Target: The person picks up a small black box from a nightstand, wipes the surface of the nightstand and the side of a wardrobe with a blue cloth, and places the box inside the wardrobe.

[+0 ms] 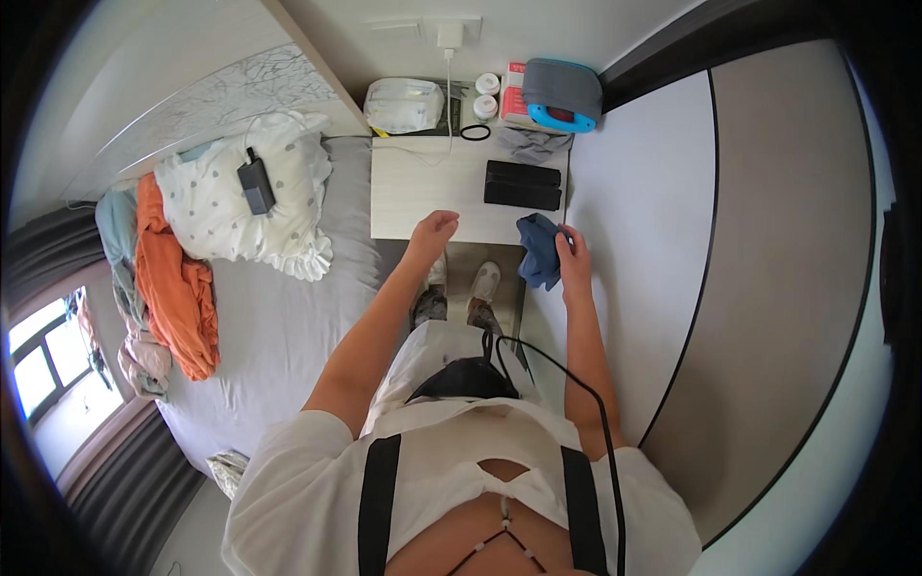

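Observation:
My right hand point(574, 250) grips a crumpled dark blue cloth point(540, 252) by its right side, just off the front right corner of a small pale table point(423, 202). The cloth hangs down in loose folds. At the table's front edge my left hand point(437, 228) has its fingers curled together, and nothing shows sticking out of them. A flat black case point(522, 184) lies on the tabletop, behind the blue cloth. Beyond the case is a rumpled grey cloth point(534, 144).
Along the table's back stand a clear-wrapped white pack point(403, 106), two white round tubs point(486, 96), a red-and-white box point(514, 91) and a grey-and-blue item point(562, 94). A white cable point(448, 96) hangs from the wall. Left is a bed point(279, 355); right, a cabinet point(643, 221).

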`<action>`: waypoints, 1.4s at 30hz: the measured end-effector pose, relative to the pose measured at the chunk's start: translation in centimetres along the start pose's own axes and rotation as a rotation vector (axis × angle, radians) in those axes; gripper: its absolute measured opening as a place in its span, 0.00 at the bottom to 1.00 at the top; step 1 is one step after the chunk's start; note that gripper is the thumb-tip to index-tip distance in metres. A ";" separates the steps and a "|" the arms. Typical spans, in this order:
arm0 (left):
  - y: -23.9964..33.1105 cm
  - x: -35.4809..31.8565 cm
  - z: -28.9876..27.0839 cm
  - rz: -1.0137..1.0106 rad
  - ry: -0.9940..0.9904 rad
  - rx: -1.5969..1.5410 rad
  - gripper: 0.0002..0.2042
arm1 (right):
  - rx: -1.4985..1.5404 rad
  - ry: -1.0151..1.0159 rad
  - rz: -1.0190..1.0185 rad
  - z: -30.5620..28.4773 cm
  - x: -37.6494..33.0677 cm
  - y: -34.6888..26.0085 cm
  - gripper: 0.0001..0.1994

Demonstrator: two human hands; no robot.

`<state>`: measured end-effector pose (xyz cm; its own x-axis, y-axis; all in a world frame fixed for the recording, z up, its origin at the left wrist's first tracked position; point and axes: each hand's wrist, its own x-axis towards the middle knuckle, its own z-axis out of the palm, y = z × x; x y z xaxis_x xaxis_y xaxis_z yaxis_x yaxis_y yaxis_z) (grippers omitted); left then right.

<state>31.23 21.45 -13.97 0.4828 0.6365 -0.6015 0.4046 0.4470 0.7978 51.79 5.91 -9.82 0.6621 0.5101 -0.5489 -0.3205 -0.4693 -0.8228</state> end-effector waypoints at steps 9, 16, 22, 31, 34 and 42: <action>-3.1 -1.2 0.5 -0.059 0.069 -0.083 0.13 | -0.066 0.022 0.019 -0.8 1.0 1.6 0.16; -4.8 6.6 5.5 0.243 0.165 0.343 0.15 | 0.047 0.067 0.058 -2.0 2.3 5.7 0.15; -0.2 13.0 10.2 0.663 0.173 0.664 0.20 | 0.031 0.104 0.045 -2.9 2.9 7.6 0.15; 0.6 19.9 14.0 0.437 0.208 0.921 0.26 | 0.083 0.130 0.099 -2.7 3.3 8.2 0.16; -1.1 21.3 13.5 0.510 0.244 1.031 0.23 | 0.053 0.119 0.093 -2.3 3.9 7.9 0.16; 1.9 17.3 9.2 0.896 0.357 0.477 0.13 | 0.051 0.127 0.070 -2.1 4.8 7.1 0.16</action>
<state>47.49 27.59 -23.27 0.5302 0.7920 0.3026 0.3147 -0.5152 0.7972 54.11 3.57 -17.98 0.7160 0.3807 -0.5852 -0.4008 -0.4622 -0.7910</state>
